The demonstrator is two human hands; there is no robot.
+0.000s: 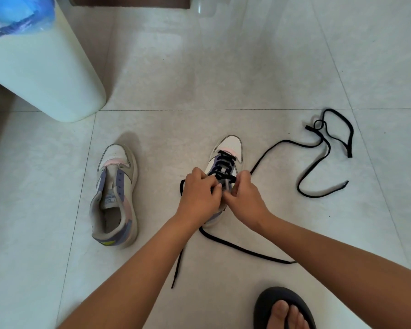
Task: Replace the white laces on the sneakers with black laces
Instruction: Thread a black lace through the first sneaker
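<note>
Two white, purple and pink sneakers stand on the tiled floor. The left sneaker has no lace in its eyelets. The right sneaker carries a black lace threaded through its lower eyelets. My left hand and my right hand meet over its upper eyelets, each pinching the black lace. Its loose ends trail toward me across the floor. A second black lace lies loose in curls to the right.
A pale bin with a blue bag liner stands at the back left. My foot in a dark sandal shows at the bottom right. Pale floor tiles surround the shoes.
</note>
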